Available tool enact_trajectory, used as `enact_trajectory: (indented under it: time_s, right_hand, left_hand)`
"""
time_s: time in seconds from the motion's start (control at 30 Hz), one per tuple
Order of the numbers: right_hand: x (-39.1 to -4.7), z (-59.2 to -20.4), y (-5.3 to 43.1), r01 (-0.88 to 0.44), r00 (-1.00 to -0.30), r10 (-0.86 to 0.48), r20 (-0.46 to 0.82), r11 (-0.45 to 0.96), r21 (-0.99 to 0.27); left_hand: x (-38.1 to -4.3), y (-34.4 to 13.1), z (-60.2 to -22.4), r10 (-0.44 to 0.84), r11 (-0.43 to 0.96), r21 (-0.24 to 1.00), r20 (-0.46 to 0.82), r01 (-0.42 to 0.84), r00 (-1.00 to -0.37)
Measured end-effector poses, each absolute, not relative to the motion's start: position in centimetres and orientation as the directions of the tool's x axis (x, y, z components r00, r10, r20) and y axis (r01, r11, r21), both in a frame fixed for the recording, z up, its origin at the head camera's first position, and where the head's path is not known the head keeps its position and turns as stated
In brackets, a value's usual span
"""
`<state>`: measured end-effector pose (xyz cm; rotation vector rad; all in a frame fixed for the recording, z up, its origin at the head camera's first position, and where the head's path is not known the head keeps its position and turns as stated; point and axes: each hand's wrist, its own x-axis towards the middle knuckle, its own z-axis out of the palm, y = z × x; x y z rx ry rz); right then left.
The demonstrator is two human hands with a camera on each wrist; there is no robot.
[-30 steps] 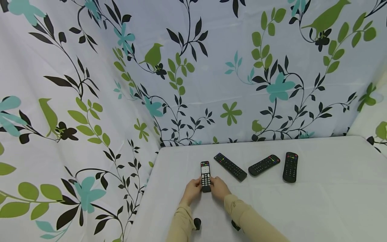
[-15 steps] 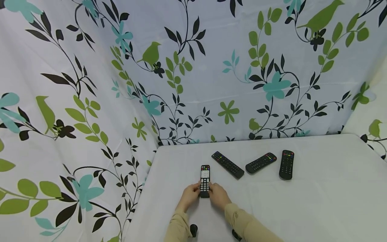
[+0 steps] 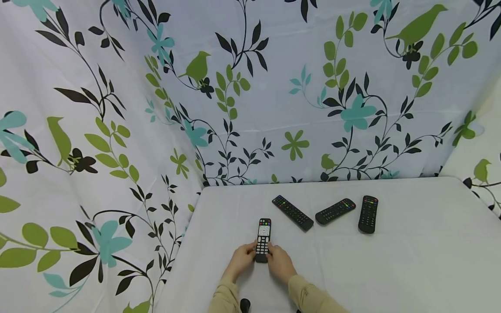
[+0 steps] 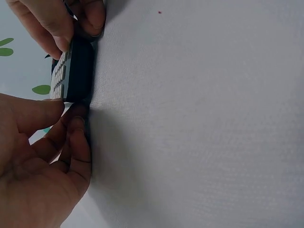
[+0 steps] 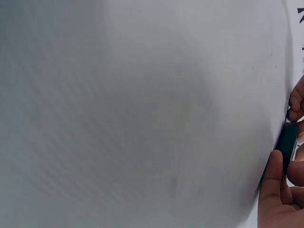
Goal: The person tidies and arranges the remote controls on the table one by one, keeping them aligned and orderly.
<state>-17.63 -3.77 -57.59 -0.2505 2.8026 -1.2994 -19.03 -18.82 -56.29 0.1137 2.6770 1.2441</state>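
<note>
A black remote control (image 3: 263, 239) with white keys and a pale upper panel lies near the left side of the white table, its long side pointing away from me. My left hand (image 3: 242, 259) pinches its left edge near the lower end, thumb on top. On the opposite edge, my right hand (image 3: 280, 263) pinches it too. In the left wrist view, the near end of the remote (image 4: 80, 71) sits between both hands, low against the cloth. The right wrist view catches the remote's dark end (image 5: 286, 142) at its right border, fingers on both sides.
Behind the hands lie other black remotes: one slanted (image 3: 292, 213), one tilted the other way (image 3: 335, 211) and one nearly upright to the view (image 3: 368, 214). The white table (image 3: 411, 261) ends at a curtain (image 3: 250, 108) printed with leaves and birds.
Both hands have drawn the gripped remote toward me and slightly left, and it has turned a little. The other remotes lie as before; the head view has shifted slightly.
</note>
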Motion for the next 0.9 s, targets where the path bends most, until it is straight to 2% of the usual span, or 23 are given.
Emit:
enact_trajectory:
  time_s: [0.2,0.37,0.63,0.9]
  right_hand:
    - [-16.4,-57.6,-4.1,-0.125,-0.986,-0.167,0.022,0.635,-0.763]
    - [-15.9,-57.9,-4.0,-0.131,-0.986,-0.165,0.029,0.651,-0.748]
    - [-16.0,-57.4,-3.5,-0.157,-0.984,-0.162,0.069,0.625,-0.764]
    - [-16.1,-58.0,-3.3,-0.134,-0.985,-0.165,0.044,0.582,-0.802]
  left_hand:
    - [-17.9,-19.1,-56.5,0.161,0.672,0.74,-0.11,0.027,-0.981]
    - [-17.1,-18.9,-56.5,0.142,0.652,0.759,-0.108,0.011,-0.984]
    - [-17.3,-18.8,-56.6,0.112,0.638,0.77,-0.085,0.006,-0.99]
    - [-17.1,-18.8,-56.7,0.1,0.628,0.778,-0.084,-0.002,-0.991]
